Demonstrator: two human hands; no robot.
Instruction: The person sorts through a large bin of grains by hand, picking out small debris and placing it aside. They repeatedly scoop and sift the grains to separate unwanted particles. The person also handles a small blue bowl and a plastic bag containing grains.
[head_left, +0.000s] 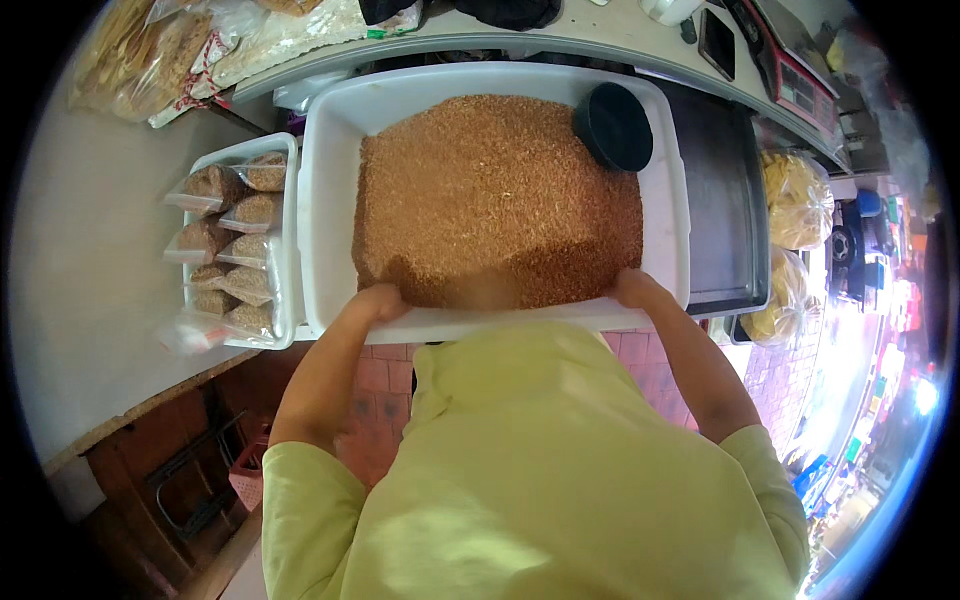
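Observation:
A large white plastic tub (330, 150) holds a deep layer of brown grain (495, 200). A black round lid or cup (613, 126) lies in its far right corner. My left hand (378, 302) grips the tub's near rim on the left. On the right, my right hand (634, 288) grips the same near rim. My yellow-green shirt fills the lower middle of the view and hides the rim between the hands.
Left of the tub, a smaller white tray (287, 230) holds several clear bags of brown grain (240, 215). A dark metal tray (715, 210) lies to the right. Bagged yellow snacks (797, 200) sit further right. A counter edge (600, 42) runs behind.

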